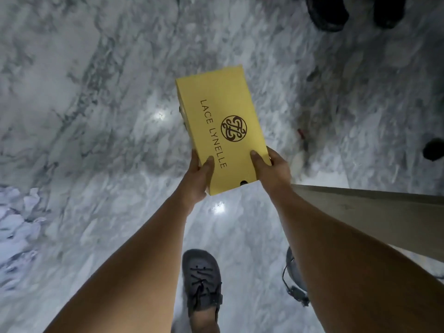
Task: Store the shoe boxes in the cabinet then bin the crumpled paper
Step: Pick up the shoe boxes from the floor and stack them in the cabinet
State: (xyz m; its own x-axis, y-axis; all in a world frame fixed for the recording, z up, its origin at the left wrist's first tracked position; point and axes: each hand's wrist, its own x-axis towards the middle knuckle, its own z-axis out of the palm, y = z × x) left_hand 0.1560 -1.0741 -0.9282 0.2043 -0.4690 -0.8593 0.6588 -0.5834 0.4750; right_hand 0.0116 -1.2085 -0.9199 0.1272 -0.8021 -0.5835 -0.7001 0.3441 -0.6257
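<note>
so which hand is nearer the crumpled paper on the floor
Left. The left hand grips the yellow shoe box on the side toward the crumpled paper; the right hand grips its far side.

We cannot see the fingers of the left hand (198,175) or the right hand (270,168); only the thumbs show, the rest hidden behind the shoe box (222,131). Far left of the left hand, crumpled paper (16,227) is blurred and cut by the edge. Beyond the right hand, dark shoes (329,13) are cropped at the top.
</note>
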